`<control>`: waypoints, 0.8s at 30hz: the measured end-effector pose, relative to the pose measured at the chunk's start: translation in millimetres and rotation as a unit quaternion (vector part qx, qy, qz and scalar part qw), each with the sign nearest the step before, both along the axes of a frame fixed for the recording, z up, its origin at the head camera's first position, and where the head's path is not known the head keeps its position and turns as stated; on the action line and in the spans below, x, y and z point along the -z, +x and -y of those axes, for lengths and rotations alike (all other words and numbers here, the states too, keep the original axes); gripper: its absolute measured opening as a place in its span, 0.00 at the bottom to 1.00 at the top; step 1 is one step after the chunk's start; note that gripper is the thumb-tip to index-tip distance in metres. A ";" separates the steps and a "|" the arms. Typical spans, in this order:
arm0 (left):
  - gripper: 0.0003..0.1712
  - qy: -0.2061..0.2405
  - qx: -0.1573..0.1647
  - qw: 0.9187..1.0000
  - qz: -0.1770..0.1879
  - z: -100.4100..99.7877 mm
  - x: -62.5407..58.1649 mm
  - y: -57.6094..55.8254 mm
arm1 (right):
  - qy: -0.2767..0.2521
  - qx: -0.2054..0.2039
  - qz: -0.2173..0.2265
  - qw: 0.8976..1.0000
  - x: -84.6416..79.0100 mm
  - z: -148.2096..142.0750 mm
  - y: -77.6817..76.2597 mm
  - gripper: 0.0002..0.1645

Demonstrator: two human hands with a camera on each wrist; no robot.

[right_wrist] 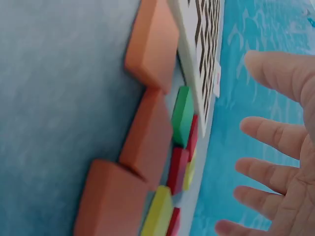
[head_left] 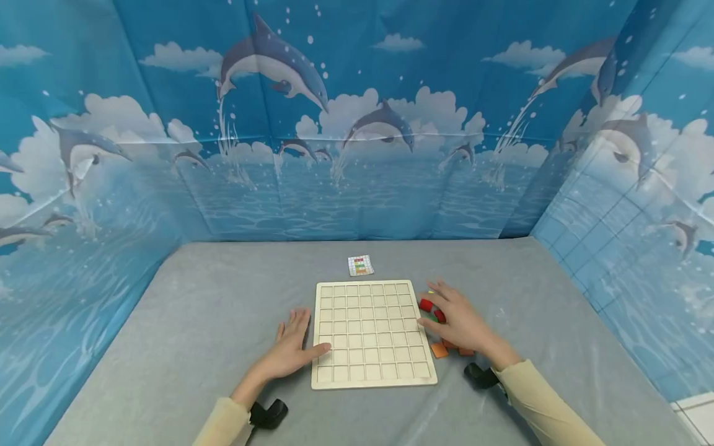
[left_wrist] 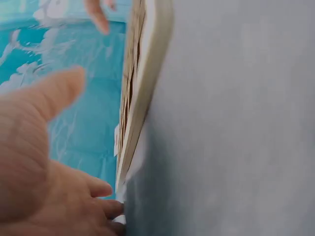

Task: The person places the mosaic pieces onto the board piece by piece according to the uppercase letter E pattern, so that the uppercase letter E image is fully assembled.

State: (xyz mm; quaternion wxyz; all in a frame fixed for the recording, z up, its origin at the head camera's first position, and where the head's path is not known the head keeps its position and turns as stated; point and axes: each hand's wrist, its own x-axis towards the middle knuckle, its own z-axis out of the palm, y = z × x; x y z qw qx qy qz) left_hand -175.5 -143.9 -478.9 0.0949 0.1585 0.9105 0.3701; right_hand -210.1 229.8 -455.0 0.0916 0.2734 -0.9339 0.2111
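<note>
A pale wooden board point(head_left: 370, 334) with a grid of square recesses lies on the grey table. My left hand point(head_left: 290, 350) is beside its left edge, fingers extended, thumb reaching over the rim. On the other side, my right hand point(head_left: 457, 316) hovers with spread fingers above a group of coloured blocks and holds nothing. In the right wrist view those blocks include orange blocks point(right_wrist: 147, 132), a green block point(right_wrist: 182, 116), a yellow block point(right_wrist: 157, 211) and dark red blocks point(right_wrist: 177, 169). The head view shows some of them partly hidden under the right hand.
Behind the board lies a small card point(head_left: 360, 265) printed with a coloured grid pattern. A grey cloth covers the table point(head_left: 223, 291). Blue dolphin-print curtains point(head_left: 357, 186) enclose its back and sides. Each wrist wears a black device point(head_left: 481, 375).
</note>
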 end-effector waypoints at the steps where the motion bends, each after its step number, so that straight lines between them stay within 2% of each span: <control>1: 0.56 0.004 0.003 1.000 -0.002 0.7 2.2 -0.1 | -0.005 0.002 0.005 1.000 1.5 -1.8 -1.1 0.33; 7: 0.53 0.001 0.038 0.998 -0.047 3.2 10.5 -0.8 | -0.023 0.042 0.039 0.998 5.9 -10.4 -7.8 0.31; 13: 0.51 -0.010 0.040 0.994 -0.100 6.7 18.6 -2.4 | -0.039 0.061 0.069 0.995 8.7 -14.9 -16.8 0.29; 18: 0.51 -0.019 0.033 0.994 -0.106 10.2 22.3 -2.4 | -0.033 0.056 0.072 0.995 7.3 -15.2 -23.4 0.26; 24: 0.51 -0.027 0.031 0.993 -0.112 11.8 20.8 -0.5 | -0.002 0.024 0.081 0.996 7.1 -11.3 -28.2 0.21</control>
